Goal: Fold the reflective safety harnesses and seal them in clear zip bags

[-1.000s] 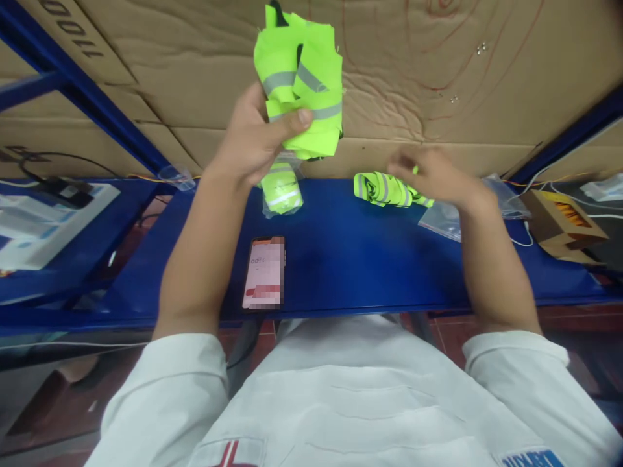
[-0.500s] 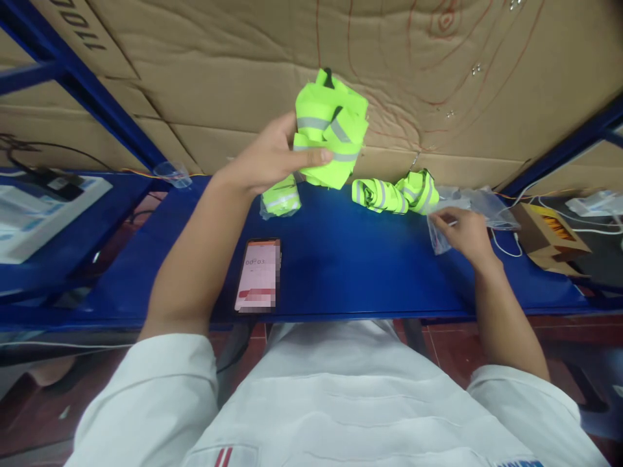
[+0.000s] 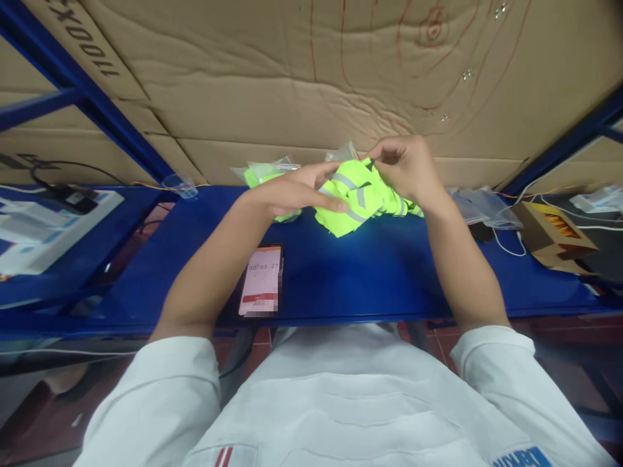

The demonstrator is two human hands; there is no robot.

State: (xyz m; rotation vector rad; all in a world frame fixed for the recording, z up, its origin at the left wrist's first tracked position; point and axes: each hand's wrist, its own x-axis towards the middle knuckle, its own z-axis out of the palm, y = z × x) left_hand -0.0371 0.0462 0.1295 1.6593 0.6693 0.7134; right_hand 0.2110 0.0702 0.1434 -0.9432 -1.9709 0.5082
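Note:
My left hand (image 3: 304,188) grips a folded fluorescent-yellow reflective vest (image 3: 348,201), thumb across its front. Grey bands and a bit of black trim show on it. At its upper right edge my right hand (image 3: 406,165) is closed in a pinch, with a clear plastic bag (image 3: 344,153) standing up behind the vest between both hands. The fingertips of that hand are partly hidden. More yellow reflective material (image 3: 402,206) lies behind, mostly covered by the vest and my right wrist. A bagged yellow bundle (image 3: 265,174) sits behind my left hand.
A phone (image 3: 261,279) showing a timer lies on the blue table (image 3: 350,279) near its front edge. To the left stands a clear plastic cup (image 3: 180,186). Clear bags (image 3: 487,207), a white cable and an open cardboard box (image 3: 555,240) are on the right. Cardboard (image 3: 233,84) walls the back.
My left hand has lowered the vest toward the table. My right hand has moved left from the table's right side with the plastic bag and now meets the vest.

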